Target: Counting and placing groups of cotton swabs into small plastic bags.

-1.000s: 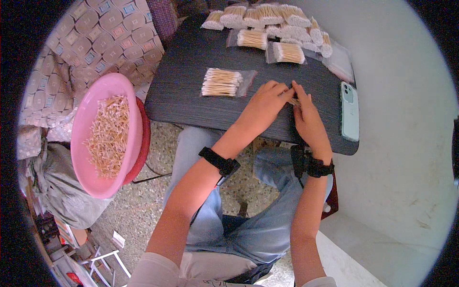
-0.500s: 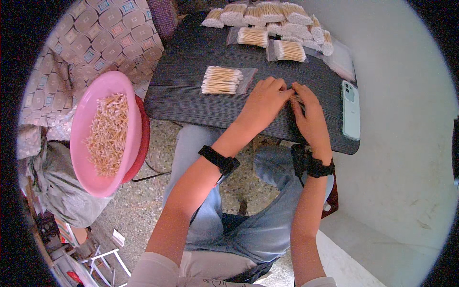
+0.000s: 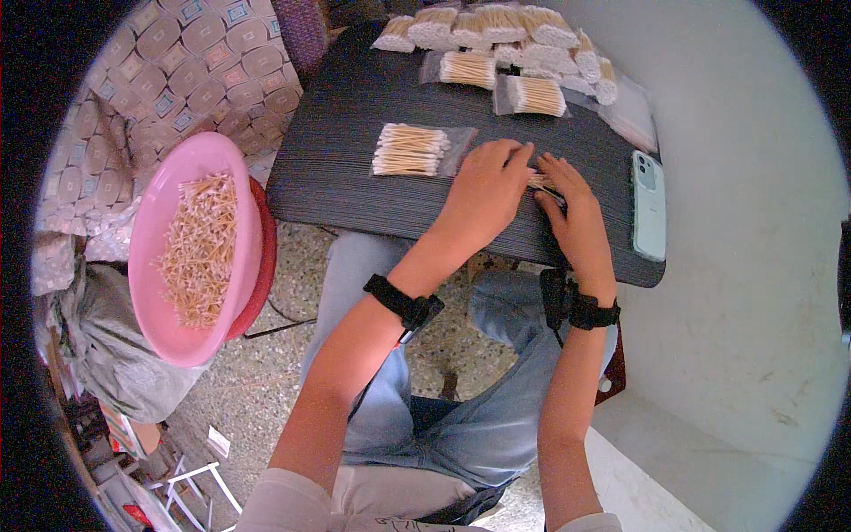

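My left hand [image 3: 487,188] and my right hand [image 3: 574,199] are over the right part of the dark table, curled round a small bundle of cotton swabs [image 3: 538,180]. Only a little of the bundle shows in the gap between my hands; the fingers hide the rest. Left of my left hand, a clear plastic bag [image 3: 458,146] lies flat with cotton swabs [image 3: 409,149] lined up in it. Farther back are two more bagged packs, a left pack of swabs [image 3: 468,69] and a right pack of swabs [image 3: 537,95].
A heap of filled swab packs [image 3: 501,28] lines the table's [image 3: 328,142] far edge. Clear bags [image 3: 632,115] and a pale phone [image 3: 650,204] lie along the right side, by the wall [image 3: 736,230]. At left stands a pink basin [image 3: 151,293] of loose swabs.
My left hand has shifted slightly left and its fingertips have parted a little from my right hand's, so more of the swab bundle shows between them.
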The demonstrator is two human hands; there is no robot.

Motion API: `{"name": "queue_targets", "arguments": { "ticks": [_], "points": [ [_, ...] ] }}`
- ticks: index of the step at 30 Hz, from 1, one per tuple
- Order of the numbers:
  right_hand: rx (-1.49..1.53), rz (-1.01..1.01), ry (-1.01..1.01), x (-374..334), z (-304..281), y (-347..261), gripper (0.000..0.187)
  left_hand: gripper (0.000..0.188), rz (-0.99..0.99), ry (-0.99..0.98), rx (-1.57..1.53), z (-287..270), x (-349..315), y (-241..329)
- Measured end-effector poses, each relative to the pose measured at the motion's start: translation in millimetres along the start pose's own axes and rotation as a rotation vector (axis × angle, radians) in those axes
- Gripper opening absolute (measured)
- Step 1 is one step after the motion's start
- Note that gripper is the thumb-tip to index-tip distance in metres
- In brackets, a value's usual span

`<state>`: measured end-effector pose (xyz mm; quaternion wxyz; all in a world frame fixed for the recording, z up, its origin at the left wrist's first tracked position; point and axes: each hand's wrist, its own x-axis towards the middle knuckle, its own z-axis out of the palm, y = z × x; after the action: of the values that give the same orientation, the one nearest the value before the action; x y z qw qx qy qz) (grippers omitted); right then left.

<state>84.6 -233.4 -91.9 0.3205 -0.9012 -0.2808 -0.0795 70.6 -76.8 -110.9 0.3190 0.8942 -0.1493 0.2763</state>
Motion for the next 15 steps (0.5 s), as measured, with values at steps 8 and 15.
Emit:
{"name": "queue_targets", "arguments": {
  "ticks": [8,15],
  "points": [
    [0.160,0.052,0.023,0.6,10.2,-0.4,0.044,0.030,-0.007,-0.076,-0.106,5.9,-5.2,2.1],
    [0.242,0.024,0.083,6.3,18.5,-5.6,0.049,0.033,0.079,-0.143,-0.110,8.1,-3.8,-1.6]
  ]
}}
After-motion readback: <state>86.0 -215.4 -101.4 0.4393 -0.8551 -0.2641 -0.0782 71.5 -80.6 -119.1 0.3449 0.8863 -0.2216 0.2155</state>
